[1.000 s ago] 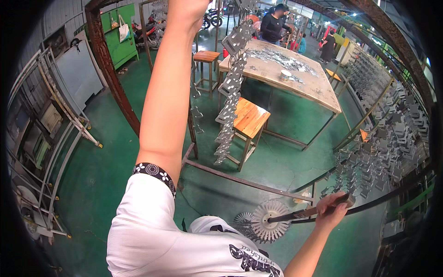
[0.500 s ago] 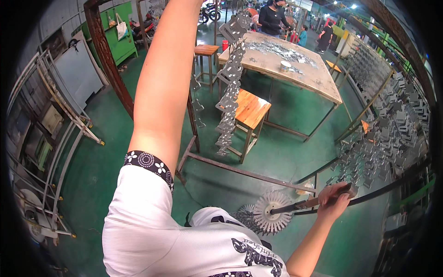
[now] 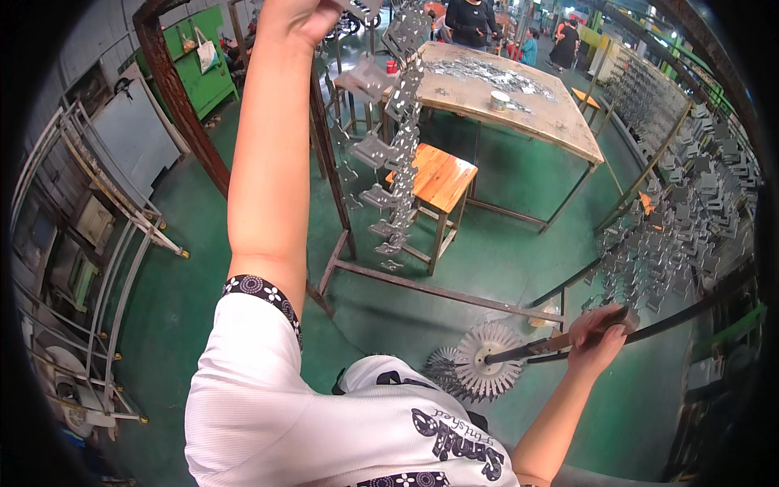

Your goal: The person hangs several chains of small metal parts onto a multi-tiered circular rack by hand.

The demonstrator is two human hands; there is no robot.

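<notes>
My left hand (image 3: 302, 23) is raised at the top edge, partly cut off, its curled fingers against a flat grey metal bracket (image 3: 360, 8). Below and beside it hang strands of similar metal brackets (image 3: 375, 152), some blurred. Low on the right, my right hand (image 3: 596, 339) is wrapped round the upper end of a dark, rusty metal post (image 3: 535, 349). A pale round disc (image 3: 488, 361) with a slotted, toothed rim lies at the post's lower end.
A wooden table (image 3: 560, 122) bears many loose metal pieces and a small tub. In front stands a wooden stool (image 3: 438, 178). Dense hanging brackets (image 3: 673, 235) fill the right side. A rusty frame bar (image 3: 438, 294) crosses ahead. Metal racks (image 3: 105, 243) stand left. People are beyond the table.
My left hand has come down into view at the top edge. The hanging strands have spread apart and shifted. My right hand keeps its hold on the post.
</notes>
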